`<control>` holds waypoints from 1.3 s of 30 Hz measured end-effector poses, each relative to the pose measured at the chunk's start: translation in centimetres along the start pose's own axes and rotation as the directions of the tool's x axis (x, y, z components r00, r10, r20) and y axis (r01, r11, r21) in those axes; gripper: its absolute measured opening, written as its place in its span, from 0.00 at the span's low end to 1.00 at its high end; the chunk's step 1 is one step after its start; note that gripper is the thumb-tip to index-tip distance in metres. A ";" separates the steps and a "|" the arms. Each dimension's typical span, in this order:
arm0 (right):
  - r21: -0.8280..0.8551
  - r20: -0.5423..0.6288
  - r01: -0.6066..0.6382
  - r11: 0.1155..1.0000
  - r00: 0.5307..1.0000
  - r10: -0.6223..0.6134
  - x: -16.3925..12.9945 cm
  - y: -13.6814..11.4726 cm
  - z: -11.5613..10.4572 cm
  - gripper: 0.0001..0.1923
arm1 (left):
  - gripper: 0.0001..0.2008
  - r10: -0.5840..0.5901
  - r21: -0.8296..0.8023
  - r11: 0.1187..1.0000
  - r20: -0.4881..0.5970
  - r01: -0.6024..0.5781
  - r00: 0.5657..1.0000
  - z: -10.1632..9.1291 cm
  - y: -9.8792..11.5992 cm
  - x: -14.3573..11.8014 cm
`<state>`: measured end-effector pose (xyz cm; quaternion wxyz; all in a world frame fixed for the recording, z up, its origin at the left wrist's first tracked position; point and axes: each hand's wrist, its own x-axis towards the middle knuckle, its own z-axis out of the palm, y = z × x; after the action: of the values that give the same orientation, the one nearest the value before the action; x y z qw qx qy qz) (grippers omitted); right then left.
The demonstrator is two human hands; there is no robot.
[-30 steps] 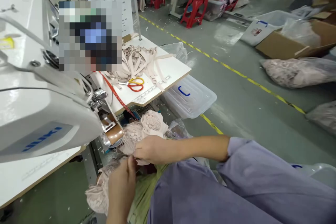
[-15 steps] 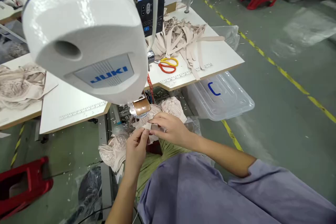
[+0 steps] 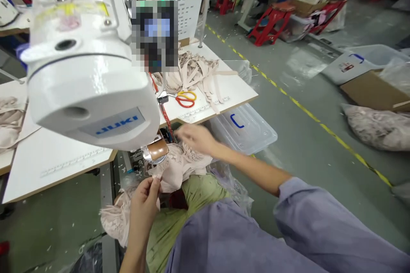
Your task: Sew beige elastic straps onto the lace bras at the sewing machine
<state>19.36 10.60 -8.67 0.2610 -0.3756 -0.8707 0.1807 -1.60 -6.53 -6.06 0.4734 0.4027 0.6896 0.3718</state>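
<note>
My left hand (image 3: 144,198) is closed, thumb and fingers pinching the edge of a beige lace bra (image 3: 174,175). The bra lies over my lap, below the sewing machine's rounded metal end (image 3: 155,151). Its smooth and lacy parts both show. My right hand (image 3: 197,138) is raised above the lacy part, apart from my left hand, near the table edge. It is smeared by motion, so its fingers and anything in them cannot be made out. More beige lace fabric (image 3: 115,217) hangs to the left of my left wrist.
The white sewing machine head (image 3: 92,94) fills the left front. Scissors (image 3: 186,99) with red and yellow handles lie on the white table (image 3: 205,114), beside a heap of beige straps (image 3: 200,70). A lidded clear bin (image 3: 253,134) stands below the table at right.
My right hand has come away from my left and risen toward the table edge. My left hand keeps its pinch. The view has tilted up and shifted.
</note>
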 end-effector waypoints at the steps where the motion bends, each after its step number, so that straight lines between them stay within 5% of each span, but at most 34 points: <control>1: -0.153 -0.014 -0.157 0.976 0.988 0.157 2.1 2.0 -1.1 0.16 | 0.22 -0.018 -0.040 0.999 0.023 0.019 1.000 -0.1 0.0 0.1; 3: -0.354 0.033 -0.287 0.890 0.947 0.319 6.4 5.3 -3.0 0.18 | 0.22 -0.038 -0.119 0.992 0.065 0.046 0.997 -0.2 0.2 0.1; 8: -0.418 0.147 -0.272 0.867 0.921 0.360 11.7 8.3 -3.8 0.14 | 0.20 -0.077 -0.386 0.915 0.112 0.115 0.991 -0.2 1.1 0.0; 11: -0.420 0.186 -0.249 0.873 0.918 0.351 9.0 7.1 -3.5 0.16 | 0.18 -0.118 -0.494 0.852 0.141 0.173 0.983 -0.8 0.9 0.0; 16: -0.182 0.247 -0.308 0.934 0.905 0.346 -2.1 1.0 -5.2 0.16 | 0.17 -0.144 -0.579 0.789 0.149 0.204 0.978 -1.8 0.4 0.1; 21: 0.017 0.397 -0.116 0.993 0.912 0.100 -9.6 -7.0 -5.9 0.18 | 0.16 -0.136 -0.583 0.787 0.157 0.203 0.978 -1.5 0.4 0.4; 25: 0.031 0.339 -0.051 0.998 0.940 0.038 -9.5 -9.0 -4.4 0.17 | 0.16 -0.121 -0.534 0.822 0.177 0.198 0.977 -1.1 0.3 0.2; 33: 0.094 0.407 0.004 0.996 0.912 -0.042 -8.0 -8.2 -2.8 0.17 | 0.11 -0.126 -0.407 0.896 0.147 0.176 0.981 -1.2 0.1 -0.4; 39: 0.153 0.436 -0.182 0.971 0.894 0.099 -9.2 -7.5 -3.6 0.15 | 0.12 -0.092 -0.450 0.879 0.170 0.160 0.981 -2.0 -0.1 -0.3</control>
<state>22.63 -0.76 -4.95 0.0856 -0.3628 -0.8558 0.3587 -3.47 -7.11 -5.49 0.6270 0.2583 0.5705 0.4633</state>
